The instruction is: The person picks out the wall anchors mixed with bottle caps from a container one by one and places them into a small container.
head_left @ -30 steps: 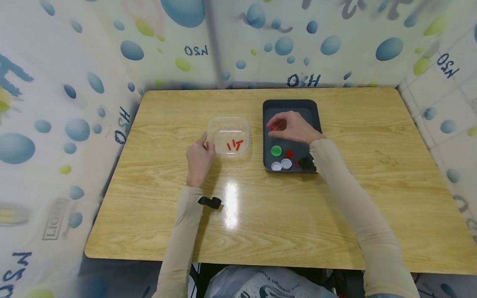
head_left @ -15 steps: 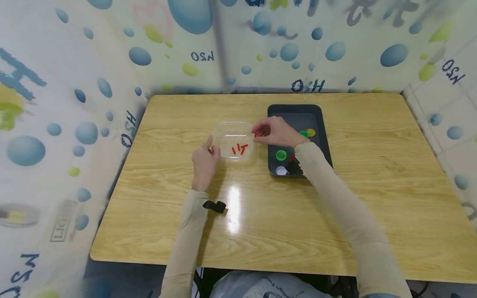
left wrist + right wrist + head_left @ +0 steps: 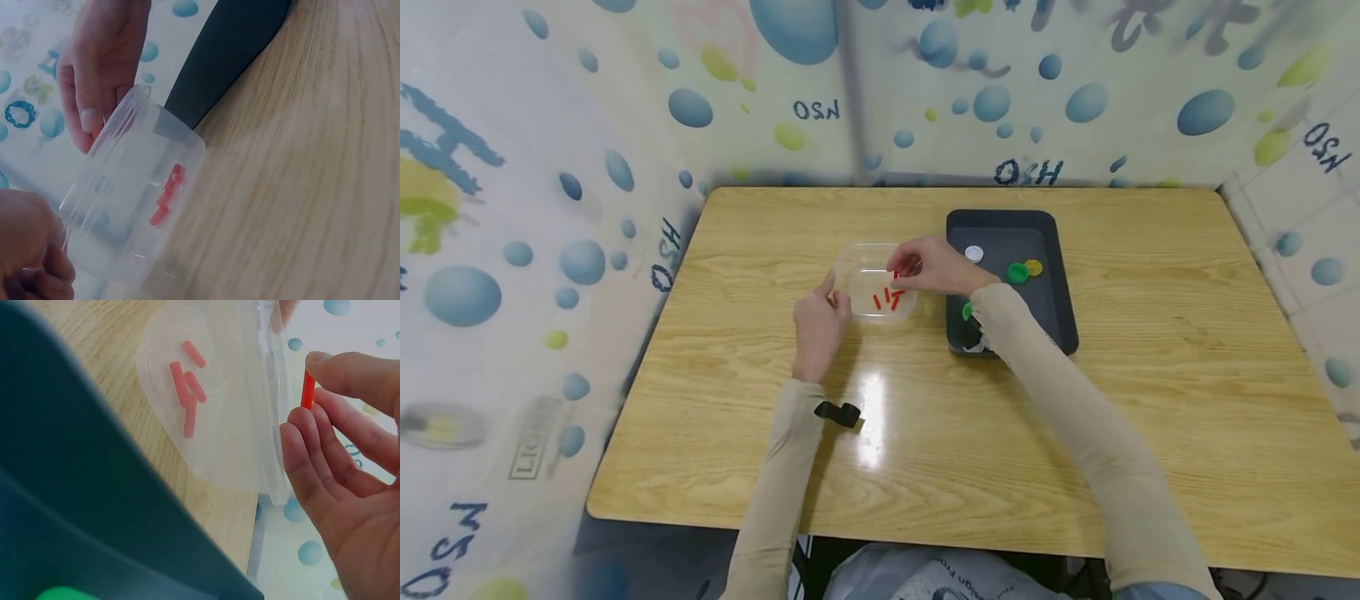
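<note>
A clear plastic container stands on the table, with several short red sticks lying on its bottom. At its left side, my left hand grips the rim between thumb and fingers; the left wrist view shows that hand at the container's edge. Over the container's right part is my right hand. Between thumb and fingertips it pinches one upright red stick, just above the rim in the right wrist view.
Right of the container lies a dark tray. It holds a white cap, a green cap and a yellow cap; another green cap is partly behind the right wrist. The wooden table meets a patterned wall covering.
My right hand has moved left from above the tray to over the container, carrying the red stick. My left hand keeps its hold on the rim. The head view has shifted slightly.
</note>
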`<state>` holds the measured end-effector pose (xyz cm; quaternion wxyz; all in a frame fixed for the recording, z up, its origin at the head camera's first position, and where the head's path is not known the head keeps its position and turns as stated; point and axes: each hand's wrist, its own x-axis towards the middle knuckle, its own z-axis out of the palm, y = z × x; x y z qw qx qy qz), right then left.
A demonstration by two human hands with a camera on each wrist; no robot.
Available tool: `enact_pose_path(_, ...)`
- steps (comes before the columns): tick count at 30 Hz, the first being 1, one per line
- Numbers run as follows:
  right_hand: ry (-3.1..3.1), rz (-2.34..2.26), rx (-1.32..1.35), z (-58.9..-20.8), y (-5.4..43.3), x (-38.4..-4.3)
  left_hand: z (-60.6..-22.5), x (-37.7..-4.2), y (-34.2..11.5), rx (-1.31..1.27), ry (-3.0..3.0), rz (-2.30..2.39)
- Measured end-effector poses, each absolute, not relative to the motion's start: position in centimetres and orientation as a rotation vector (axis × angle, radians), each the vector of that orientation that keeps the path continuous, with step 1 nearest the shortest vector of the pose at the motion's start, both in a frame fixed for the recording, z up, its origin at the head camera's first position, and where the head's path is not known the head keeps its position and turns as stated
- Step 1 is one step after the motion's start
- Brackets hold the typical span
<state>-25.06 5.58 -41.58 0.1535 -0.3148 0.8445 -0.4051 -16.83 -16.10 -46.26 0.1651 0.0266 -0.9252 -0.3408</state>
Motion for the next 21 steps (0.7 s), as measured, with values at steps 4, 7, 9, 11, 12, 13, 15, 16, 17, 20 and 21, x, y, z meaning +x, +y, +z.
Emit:
enact_pose_path(4, 2.415, -1.125, -0.91, -41.5, 5.2, -25.1, -46.3, -16.8, -15.9, 0.085, -2.641, -0.978)
enact_pose_path(7, 2.413, -1.108, -0.909, -41.4, 5.0, -25.0, -46.3, -16.8, -15.8, 0.083, -2.651, -0.991)
enact_pose_path(9, 2.41, -1.104, -0.916, -41.3, 4.8, -24.9, -46.3, -16.8, -15.8, 0.086, -2.66, -0.966)
enact_pose_path(11, 2.405, -1.106, -0.924, -41.3, 4.6, -24.9, -46.3, -16.8, -15.8, 0.088, -2.663, -0.966)
enact_pose_path(12, 2.405, -1.105, -0.929, -41.3, 4.6, -24.9, -46.3, -16.8, -15.8, 0.091, -2.663, -0.961)
enact_pose_path(13, 2.405, -1.105, -0.933, -41.3, 4.5, -24.9, -46.2, -16.8, -15.8, 0.091, -2.66, -0.952)
enact_pose_path(15, 2.405, -1.102, -0.936, -41.4, 4.3, -25.0, -46.2, -16.7, -15.9, 0.088, -2.655, -0.942)
enact_pose_path(16, 2.407, -1.099, -0.936, -41.4, 4.3, -25.0, -46.2, -16.7, -16.0, 0.083, -2.651, -0.948)
enact_pose_path(17, 2.409, -1.096, -0.936, -41.4, 4.2, -25.0, -46.2, -16.8, -16.0, 0.08, -2.651, -0.946)
enact_pose_path(20, 2.412, -1.09, -0.925, -41.3, 4.3, -25.0, -46.2, -16.9, -16.1, 0.07, -2.649, -0.935)
enact_pose_path(21, 2.412, -1.092, -0.916, -41.2, 4.3, -24.9, -46.2, -16.9, -16.2, 0.067, -2.649, -0.934)
